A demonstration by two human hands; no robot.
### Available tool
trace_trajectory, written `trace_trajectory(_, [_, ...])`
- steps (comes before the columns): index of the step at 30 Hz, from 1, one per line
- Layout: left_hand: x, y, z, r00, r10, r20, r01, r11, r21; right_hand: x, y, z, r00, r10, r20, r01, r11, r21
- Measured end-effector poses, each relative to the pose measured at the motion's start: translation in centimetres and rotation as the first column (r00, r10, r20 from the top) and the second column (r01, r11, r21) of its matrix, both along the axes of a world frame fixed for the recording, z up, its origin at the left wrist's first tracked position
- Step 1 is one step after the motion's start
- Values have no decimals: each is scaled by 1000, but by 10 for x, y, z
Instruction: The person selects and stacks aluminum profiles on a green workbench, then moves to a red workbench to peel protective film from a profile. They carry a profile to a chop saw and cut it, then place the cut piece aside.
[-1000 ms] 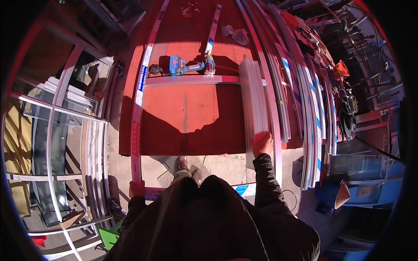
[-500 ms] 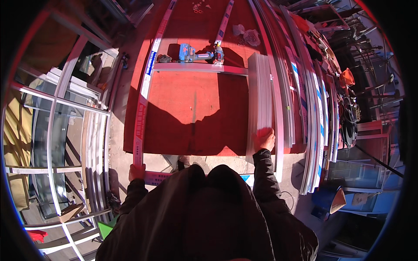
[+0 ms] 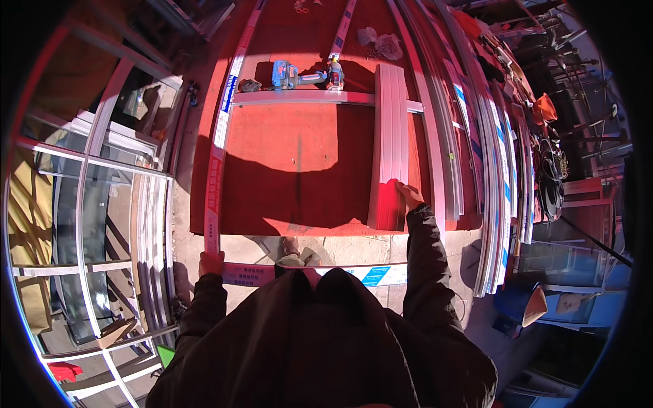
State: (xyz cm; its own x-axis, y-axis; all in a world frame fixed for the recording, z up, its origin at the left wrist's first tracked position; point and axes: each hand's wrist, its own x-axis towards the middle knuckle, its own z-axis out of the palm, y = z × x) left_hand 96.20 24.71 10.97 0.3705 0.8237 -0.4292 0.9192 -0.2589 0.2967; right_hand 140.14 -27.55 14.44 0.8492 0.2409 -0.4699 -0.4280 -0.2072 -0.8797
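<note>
A long, pale ribbed panel (image 3: 390, 143) lies lengthwise at the right inside a metal window frame (image 3: 215, 170). Its far end crosses over the frame's crossbar (image 3: 299, 98). My right hand (image 3: 411, 196) is closed on the panel's right edge near its near end. At the frame's near left corner, my left hand (image 3: 211, 262) is wrapped round the film-covered profile. Beyond the crossbar lies a blue cordless drill (image 3: 286, 75), with a second power tool (image 3: 335, 73) beside it.
The frame rests on a red-covered table (image 3: 286, 170). Long metal profiles (image 3: 500, 183) are stacked along the right side. Glazed frames (image 3: 85, 204) stand at the left. A crumpled plastic bag (image 3: 384, 45) lies at the far side, and an orange cone-shaped thing (image 3: 544, 107) is at the right.
The ribbed panel has shifted left and away from me, now lying across the crossbar with its broad face showing. My right hand moved with it. My left hand stays at the corner.
</note>
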Motion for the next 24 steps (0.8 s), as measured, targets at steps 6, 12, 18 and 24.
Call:
trace_trajectory(6, [13, -1, -5, 999, -36, 33, 37, 999, -36, 9, -23, 8, 966, 50, 253, 1, 980, -198])
trace_trajectory(12, [11, 6, 1, 1000, -5, 0, 5, 997, -81, -113, 126, 79, 783, -68, 619, 54, 998, 41])
trace_trajectory(18, [7, 27, -18, 987, -161, -19, 154, 964, -217, -244, 295, 34, 374, 926, 50, -891, 374, -258])
trace_trajectory(24, [20, 6, 14, 991, -131, 21, 132, 975, -180, -314, 365, -65, 63, 987, -148, -972, 27, -234])
